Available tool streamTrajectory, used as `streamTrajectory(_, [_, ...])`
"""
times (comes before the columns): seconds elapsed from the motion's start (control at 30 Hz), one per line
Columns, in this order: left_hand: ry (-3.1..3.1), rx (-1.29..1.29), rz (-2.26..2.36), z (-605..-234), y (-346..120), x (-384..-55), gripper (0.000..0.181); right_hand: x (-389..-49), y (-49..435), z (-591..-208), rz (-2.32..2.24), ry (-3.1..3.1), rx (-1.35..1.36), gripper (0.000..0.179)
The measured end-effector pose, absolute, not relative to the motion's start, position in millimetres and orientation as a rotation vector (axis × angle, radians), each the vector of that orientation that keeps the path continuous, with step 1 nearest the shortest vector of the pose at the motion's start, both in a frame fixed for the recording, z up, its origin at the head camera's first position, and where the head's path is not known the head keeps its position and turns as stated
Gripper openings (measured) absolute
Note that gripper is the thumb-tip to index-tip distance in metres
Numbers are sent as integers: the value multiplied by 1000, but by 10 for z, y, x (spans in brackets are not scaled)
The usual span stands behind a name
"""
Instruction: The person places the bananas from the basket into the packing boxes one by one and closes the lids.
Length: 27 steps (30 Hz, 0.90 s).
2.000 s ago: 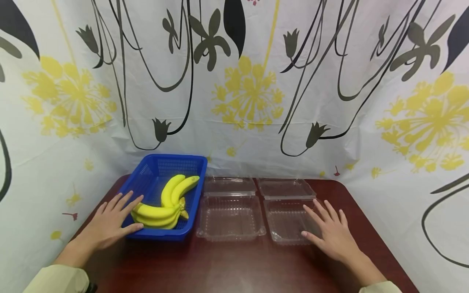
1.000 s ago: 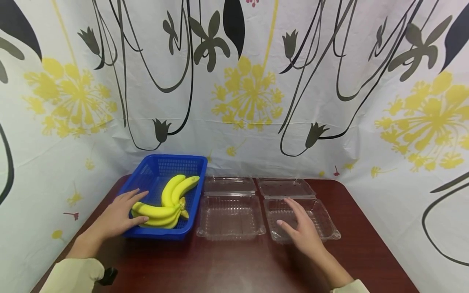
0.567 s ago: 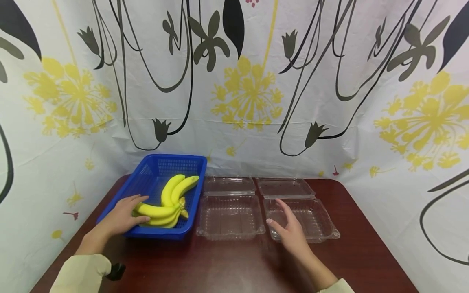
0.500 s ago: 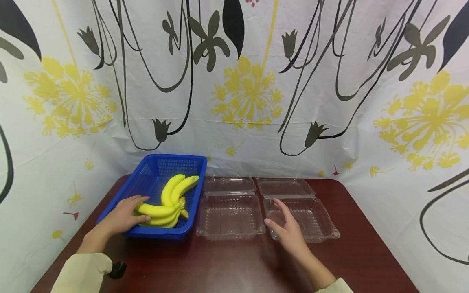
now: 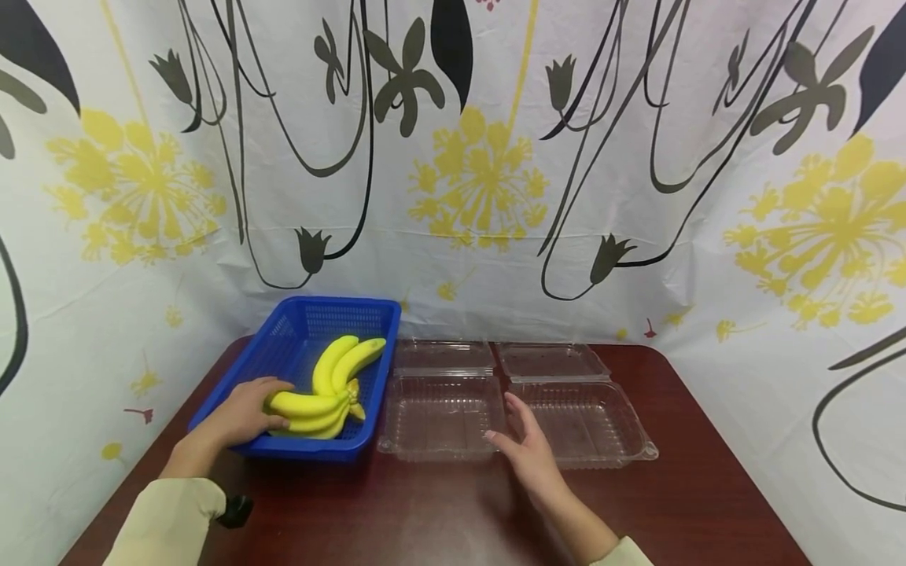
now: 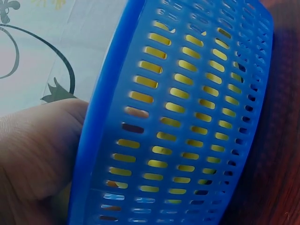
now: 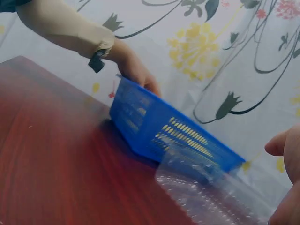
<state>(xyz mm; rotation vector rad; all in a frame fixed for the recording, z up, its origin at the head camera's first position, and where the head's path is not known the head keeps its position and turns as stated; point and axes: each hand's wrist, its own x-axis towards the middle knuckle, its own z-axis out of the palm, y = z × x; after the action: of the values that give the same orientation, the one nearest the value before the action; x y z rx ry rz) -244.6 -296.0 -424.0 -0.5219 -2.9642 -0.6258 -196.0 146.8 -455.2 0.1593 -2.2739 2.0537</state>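
The near bananas are pinched by my left fingers and thumb, inside the blue basket around them; gripped near their ends, they might twist loose. My right fingers spread near a clear box.
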Motion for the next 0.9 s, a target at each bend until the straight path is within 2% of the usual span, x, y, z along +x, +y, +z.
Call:
streamTrajectory(0.37, [-2928, -530, -629, -4245, -2949, -2457, 38, -1978, 1298, -4825, 1724, -2292, 215, 74])
streamTrajectory(0.9, [-2911, -470, -664, -4192, -2908, -2434, 38, -2091, 1348, -5047, 1680, -2485, 83, 81])
